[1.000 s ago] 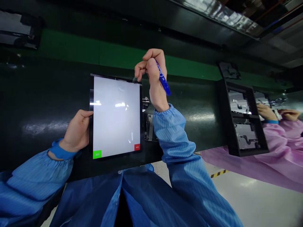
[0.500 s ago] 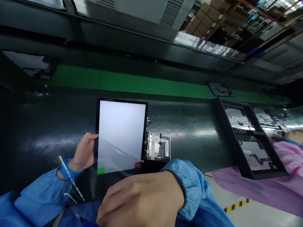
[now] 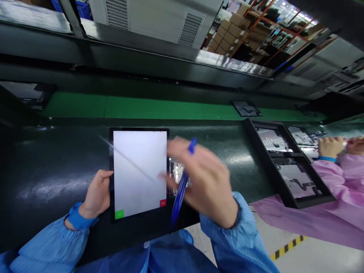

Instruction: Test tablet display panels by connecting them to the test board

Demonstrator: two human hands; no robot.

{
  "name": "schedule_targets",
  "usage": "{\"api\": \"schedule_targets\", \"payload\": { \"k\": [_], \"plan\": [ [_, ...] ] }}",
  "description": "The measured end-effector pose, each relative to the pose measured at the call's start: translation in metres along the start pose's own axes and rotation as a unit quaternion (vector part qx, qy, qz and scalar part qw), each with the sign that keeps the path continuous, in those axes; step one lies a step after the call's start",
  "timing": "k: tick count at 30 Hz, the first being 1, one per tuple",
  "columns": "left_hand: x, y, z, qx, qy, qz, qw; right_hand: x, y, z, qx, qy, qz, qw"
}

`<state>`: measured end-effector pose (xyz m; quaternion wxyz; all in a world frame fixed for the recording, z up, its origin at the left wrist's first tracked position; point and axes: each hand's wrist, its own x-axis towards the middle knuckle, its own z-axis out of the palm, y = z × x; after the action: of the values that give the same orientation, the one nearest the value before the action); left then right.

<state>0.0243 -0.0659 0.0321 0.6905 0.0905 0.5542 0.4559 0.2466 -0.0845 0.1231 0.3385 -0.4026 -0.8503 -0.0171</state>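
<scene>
While the left hand [image 3: 98, 193] grips the left edge of the tablet [image 3: 139, 174], its thumb lies along the black border and the other fingers are curled toward the back, mostly hidden. The tablet lies in front of the person, near the bench's close edge, its screen lit white with a green patch [image 3: 119, 214] at the lower left and a red patch [image 3: 163, 203] at the lower right.

Blurred, the right hand [image 3: 206, 182] is just beside the tablet's right edge, half open, thumb and forefinger apart and pointing left. It holds a blue pen [image 3: 178, 201], which runs slantwise through the fingers, one end up past the knuckles and the other down toward the bench [image 3: 71, 155]. Whether the fingertips touch the screen, I cannot tell. A thin, pale streak crosses the screen's upper left; what it is cannot be made out.

Partly behind the right hand, a circuit unit [image 3: 175, 172] sits close beside the tablet. Well to the right is a black tray [image 3: 315, 202] with parts in its compartments, and beyond it are a co-worker's hands [image 3: 331, 147] and pink sleeves [image 3: 331, 180].
</scene>
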Motion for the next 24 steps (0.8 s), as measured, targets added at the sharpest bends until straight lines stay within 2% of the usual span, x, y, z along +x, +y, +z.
{"api": "schedule_targets", "payload": {
  "k": [1,2,3,5,6,8,10,12,15,19,21,24],
  "plan": [
    [0.000,0.001,0.001,-0.007,0.003,-0.013,1.000,0.001,0.003,-0.008,-0.077,0.044,0.073,0.993],
    [0.000,0.001,0.002,-0.016,0.009,-0.031,0.999,0.001,0.005,-0.012,-0.123,0.075,0.108,0.984],
    [-0.001,0.002,0.003,-0.026,0.015,-0.048,0.998,0.000,0.004,-0.012,-0.134,0.098,0.103,0.981],
    [-0.002,0.003,0.004,-0.038,0.022,-0.064,0.997,-0.001,-0.002,-0.001,-0.090,0.095,0.020,0.991],
    [-0.003,0.003,0.004,-0.036,0.020,-0.065,0.997,-0.002,-0.005,0.010,-0.061,0.060,-0.034,0.996],
    [-0.003,0.003,0.003,-0.025,0.003,-0.069,0.997,-0.004,-0.011,0.037,-0.037,-0.058,-0.104,0.992],
    [-0.003,0.002,0.002,-0.017,-0.023,-0.085,0.996,-0.009,-0.012,0.063,-0.059,-0.159,-0.097,0.981],
    [-0.003,0.002,0.001,-0.015,-0.042,-0.101,0.994,-0.019,-0.010,0.082,-0.079,-0.194,-0.075,0.975],
    [-0.004,0.002,0.001,-0.020,-0.047,-0.105,0.993,-0.041,-0.007,0.092,-0.095,-0.129,-0.070,0.985],
    [-0.004,0.003,0.002,-0.027,-0.036,-0.085,0.995,-0.063,-0.006,0.077,-0.064,-0.036,-0.056,0.996],
    [-0.005,0.003,0.004,-0.038,-0.022,-0.074,0.996,-0.072,0.000,0.063,-0.041,0.006,-0.006,0.999],
    [-0.008,0.003,0.006,-0.051,0.001,-0.068,0.996,-0.094,0.019,0.043,-0.046,0.065,0.134,0.988]
  ]
}}
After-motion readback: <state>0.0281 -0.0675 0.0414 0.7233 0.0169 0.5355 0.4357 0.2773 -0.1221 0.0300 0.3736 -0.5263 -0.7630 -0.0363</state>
